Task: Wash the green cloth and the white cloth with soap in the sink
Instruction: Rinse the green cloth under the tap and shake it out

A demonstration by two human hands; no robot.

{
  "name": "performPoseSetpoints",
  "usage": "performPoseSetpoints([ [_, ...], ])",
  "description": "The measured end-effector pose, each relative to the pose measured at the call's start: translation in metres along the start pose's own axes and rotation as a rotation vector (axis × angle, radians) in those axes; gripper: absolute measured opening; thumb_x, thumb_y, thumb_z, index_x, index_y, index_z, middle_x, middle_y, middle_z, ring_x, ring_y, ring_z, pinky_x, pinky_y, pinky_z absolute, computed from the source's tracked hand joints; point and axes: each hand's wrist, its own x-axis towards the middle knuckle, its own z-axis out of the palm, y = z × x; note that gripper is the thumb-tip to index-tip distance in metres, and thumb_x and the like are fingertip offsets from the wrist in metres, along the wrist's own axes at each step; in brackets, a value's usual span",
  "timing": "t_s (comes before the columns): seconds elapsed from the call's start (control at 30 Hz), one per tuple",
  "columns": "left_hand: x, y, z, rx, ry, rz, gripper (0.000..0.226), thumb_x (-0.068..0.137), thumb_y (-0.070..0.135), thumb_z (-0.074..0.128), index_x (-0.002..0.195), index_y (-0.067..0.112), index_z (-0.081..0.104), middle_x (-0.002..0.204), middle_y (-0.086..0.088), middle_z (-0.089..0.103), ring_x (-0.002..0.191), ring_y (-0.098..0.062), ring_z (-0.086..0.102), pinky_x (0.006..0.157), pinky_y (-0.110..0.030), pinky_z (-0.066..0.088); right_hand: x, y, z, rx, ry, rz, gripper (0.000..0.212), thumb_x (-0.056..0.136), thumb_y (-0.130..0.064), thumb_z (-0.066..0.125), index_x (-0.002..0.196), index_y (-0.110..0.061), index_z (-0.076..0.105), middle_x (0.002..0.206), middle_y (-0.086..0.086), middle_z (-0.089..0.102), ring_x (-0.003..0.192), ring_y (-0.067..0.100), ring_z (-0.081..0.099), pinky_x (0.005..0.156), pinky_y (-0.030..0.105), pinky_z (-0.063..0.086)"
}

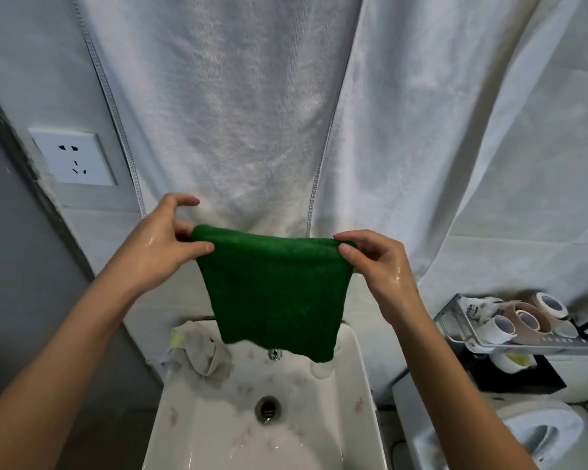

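The green cloth (275,293) hangs spread out above the white sink (353,385), held up by its top edge. My left hand (163,242) pinches its top left corner between thumb and fingers. My right hand (377,262) pinches the top right corner. Both hands look wet. A crumpled whitish-grey cloth (204,354) lies on the sink's back left rim. The tap (275,353) peeks out just below the green cloth's hem. The drain (268,407) sits in the wet basin.
Large white towels (252,113) hang on the wall behind the cloth. A wall socket (73,157) is at the left. A wire rack (523,334) with tape rolls stands at the right, a toilet (530,432) below it.
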Motion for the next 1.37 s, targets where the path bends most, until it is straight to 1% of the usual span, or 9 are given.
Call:
performPoseSetpoints([
  [0.13,0.002,0.003,-0.002,0.09,0.024,0.146,0.033,0.077,0.005,0.073,0.102,0.025,0.065,0.08,-0.001,0.064,0.078,-0.014,0.061,0.072,-0.028,0.05,0.003,0.001,0.001,0.012,0.064,0.024,0.03,0.085,0.005,0.064,0.087,-0.023,0.074,0.074,-0.005,0.072,0.069,0.012,0.065,0.065,0.021,0.053],
  [0.27,0.001,0.002,-0.003,0.089,0.017,0.165,0.026,0.081,0.005,0.07,0.105,0.014,0.07,0.081,0.005,0.064,0.079,-0.01,0.061,0.071,-0.02,0.052,0.003,0.002,0.002,-0.009,0.049,0.057,0.026,0.081,0.005,0.069,0.098,-0.016,0.073,0.078,-0.005,0.071,0.07,0.005,0.064,0.067,0.017,0.052],
  [0.43,0.0,-0.004,-0.007,0.157,-0.257,0.102,0.043,0.077,0.005,0.073,0.119,0.011,0.063,0.098,0.008,0.065,0.093,-0.007,0.061,0.088,-0.028,0.05,0.002,0.005,0.003,-0.421,-0.042,-0.012,0.041,0.078,-0.002,0.075,0.116,-0.013,0.066,0.104,0.002,0.059,0.092,0.018,0.06,0.086,0.031,0.054],
  [0.63,-0.001,-0.005,-0.004,0.606,-0.114,0.246,0.005,0.084,0.015,0.068,0.085,0.021,0.069,0.076,-0.001,0.061,0.07,-0.014,0.055,0.06,-0.032,0.042,0.003,0.0,0.005,-0.752,-0.04,-0.213,0.012,0.085,-0.012,0.069,0.096,-0.013,0.074,0.083,-0.003,0.054,0.067,0.008,0.046,0.064,0.016,0.033],
  [0.73,0.006,-0.007,-0.012,0.474,-0.197,0.197,0.02,0.086,0.013,0.066,0.071,0.026,0.066,0.069,-0.002,0.061,0.063,-0.013,0.054,0.06,-0.031,0.039,0.009,0.0,-0.002,-0.615,-0.055,-0.154,0.004,0.085,-0.016,0.07,0.084,-0.019,0.071,0.085,-0.009,0.05,0.077,0.008,0.054,0.074,0.02,0.043],
  [0.83,0.009,-0.007,-0.02,0.137,-0.291,0.109,0.024,0.085,0.008,0.065,0.071,0.026,0.074,0.076,-0.003,0.065,0.072,-0.006,0.06,0.066,-0.017,0.046,0.011,0.005,-0.006,-0.224,-0.182,-0.009,0.01,0.088,-0.01,0.066,0.081,-0.018,0.065,0.1,0.0,0.059,0.097,0.019,0.06,0.09,0.031,0.049],
  [0.97,0.01,-0.014,-0.008,-0.311,-0.312,-0.039,0.031,0.09,0.007,0.054,0.08,0.026,0.076,0.081,0.003,0.073,0.078,-0.008,0.068,0.068,-0.017,0.054,0.009,0.011,-0.004,0.079,-0.275,0.168,0.014,0.097,-0.014,0.053,0.083,-0.014,0.054,0.075,0.002,0.056,0.074,0.015,0.058,0.073,0.028,0.048],
  [1.13,0.012,-0.024,0.013,-0.234,-0.268,-0.116,0.019,0.097,0.017,0.046,0.105,0.013,0.063,0.092,-0.009,0.07,0.076,-0.018,0.07,0.059,-0.023,0.056,0.011,0.015,0.008,-0.203,-0.19,0.19,0.02,0.103,-0.024,0.039,0.084,-0.023,0.045,0.071,0.001,0.049,0.063,0.015,0.05,0.052,0.023,0.043],
  [1.37,0.013,-0.028,0.025,-0.15,-0.312,-0.184,0.02,0.1,0.026,0.041,0.106,0.018,0.059,0.101,-0.014,0.068,0.091,-0.026,0.068,0.082,-0.039,0.056,0.011,0.024,0.006,-0.359,-0.194,0.191,0.02,0.104,-0.032,0.033,0.088,-0.024,0.043,0.074,0.002,0.049,0.067,0.018,0.05,0.065,0.034,0.043],
])
